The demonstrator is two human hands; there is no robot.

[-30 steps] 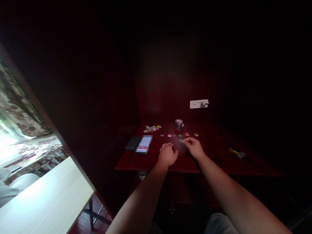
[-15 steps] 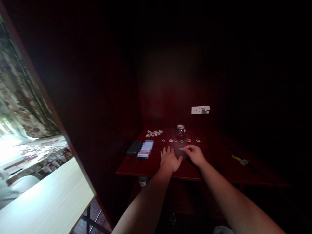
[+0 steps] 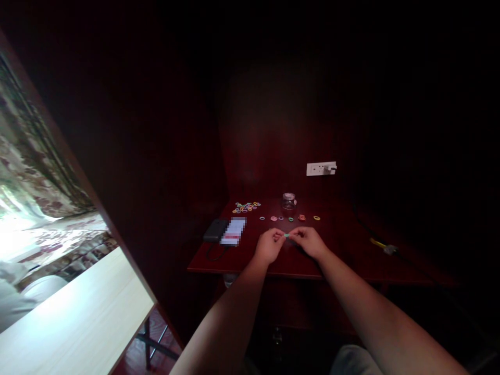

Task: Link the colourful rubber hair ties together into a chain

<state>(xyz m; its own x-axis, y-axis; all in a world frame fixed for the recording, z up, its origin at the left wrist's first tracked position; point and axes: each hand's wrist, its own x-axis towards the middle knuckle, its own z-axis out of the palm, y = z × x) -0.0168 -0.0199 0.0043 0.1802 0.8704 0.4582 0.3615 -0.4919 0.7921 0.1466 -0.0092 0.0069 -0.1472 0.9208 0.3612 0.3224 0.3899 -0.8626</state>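
A small green hair tie is pinched between my two hands above the front half of the dark red desk. My left hand grips its left end with thumb and finger. The right end sits in the fingertips of my right hand. Just behind my hands runs a row of hair ties: a bluish one, a pink cluster, a purple one, a green one, an orange-red cluster and a yellow one.
A mixed pile of coloured hair ties lies at the back left. Behind the row stands a clear jar. Left of my hands are a phone and a black power bank. A cable with a plug lies right.
My left hand, spread flat on the desk before, has closed on the left end of the green hair tie. My right hand has moved slightly left with it. The view has tilted slightly.
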